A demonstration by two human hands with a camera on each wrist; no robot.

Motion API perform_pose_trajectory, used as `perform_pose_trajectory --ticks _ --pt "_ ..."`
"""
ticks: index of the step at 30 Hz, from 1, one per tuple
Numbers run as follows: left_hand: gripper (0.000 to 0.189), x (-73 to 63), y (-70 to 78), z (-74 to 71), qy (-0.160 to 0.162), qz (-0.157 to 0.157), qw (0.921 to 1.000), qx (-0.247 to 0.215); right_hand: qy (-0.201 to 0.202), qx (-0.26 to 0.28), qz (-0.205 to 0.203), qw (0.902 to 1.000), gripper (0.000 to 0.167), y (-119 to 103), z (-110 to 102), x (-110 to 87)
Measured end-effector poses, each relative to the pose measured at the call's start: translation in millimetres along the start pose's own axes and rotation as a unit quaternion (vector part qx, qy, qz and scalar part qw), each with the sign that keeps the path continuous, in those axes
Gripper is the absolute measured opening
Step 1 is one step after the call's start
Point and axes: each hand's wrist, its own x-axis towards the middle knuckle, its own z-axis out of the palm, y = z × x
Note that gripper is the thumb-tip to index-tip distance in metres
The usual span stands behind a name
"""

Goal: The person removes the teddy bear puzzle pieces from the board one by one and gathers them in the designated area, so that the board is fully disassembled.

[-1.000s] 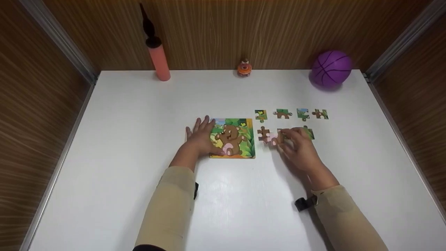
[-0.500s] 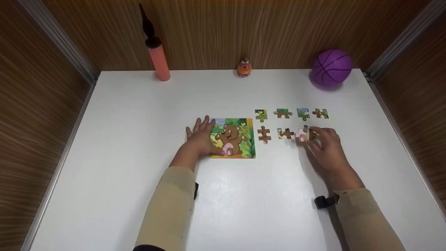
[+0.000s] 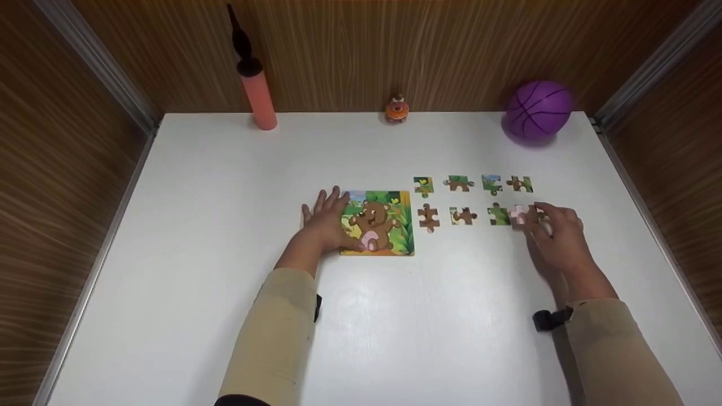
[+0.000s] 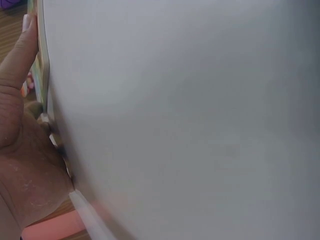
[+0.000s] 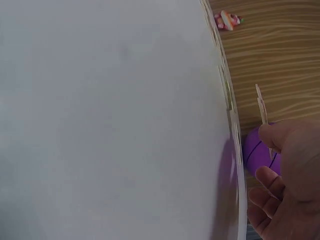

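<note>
My left hand (image 3: 325, 226) rests with spread fingers along the left side of a square bear picture board (image 3: 386, 225), its thumb lying over the lower left corner. The left wrist view catches the thumb (image 4: 20, 55) along the board's edge. Off to the right, my right hand (image 3: 564, 237) pinches a pink and brown puzzle piece (image 3: 518, 214) between thumb and fingers. From the right wrist view, that puzzle piece (image 5: 262, 105) appears edge-on, raised over the white table. It overlaps the right side of a green puzzle piece (image 3: 498, 215) in the head view.
Several loose puzzle pieces lie in two rows, including a green and brown one (image 3: 458, 184) and a brown one (image 3: 428, 218). Along the back of the white table (image 3: 395, 338) stand a pink hand pump (image 3: 259, 98), a small orange toy (image 3: 397, 110) and a purple ball (image 3: 538, 110).
My right hand has carried the pink and brown puzzle piece rightward, past the lower row's middle pieces to its right end. The left hand stays on the board.
</note>
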Motion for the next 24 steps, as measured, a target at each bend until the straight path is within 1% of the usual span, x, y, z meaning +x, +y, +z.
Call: perform_pose_trajectory --ticks 7,12,19,24 --pt "0.134 -0.8 -0.6 -0.3 0.001 0.005 1.0 0.002 -0.011 -0.01 0.004 0.9999 0.057 12 -5 8.8" --pt "0.133 -1.2 -0.5 -0.3 0.0 0.002 1.0 0.003 -0.023 -0.018 0.012 0.9995 0.059 19 -8 13.9" --pt "0.134 0.2 -0.7 -0.2 -0.004 -0.001 1.0 0.008 -0.035 -0.017 0.033 0.9987 0.067 19 -7 16.8" --pt "0.133 1.0 -0.4 0.0 -0.004 -0.001 0.9999 0.009 -0.04 -0.019 0.039 0.9982 0.07 18 -7 16.6"
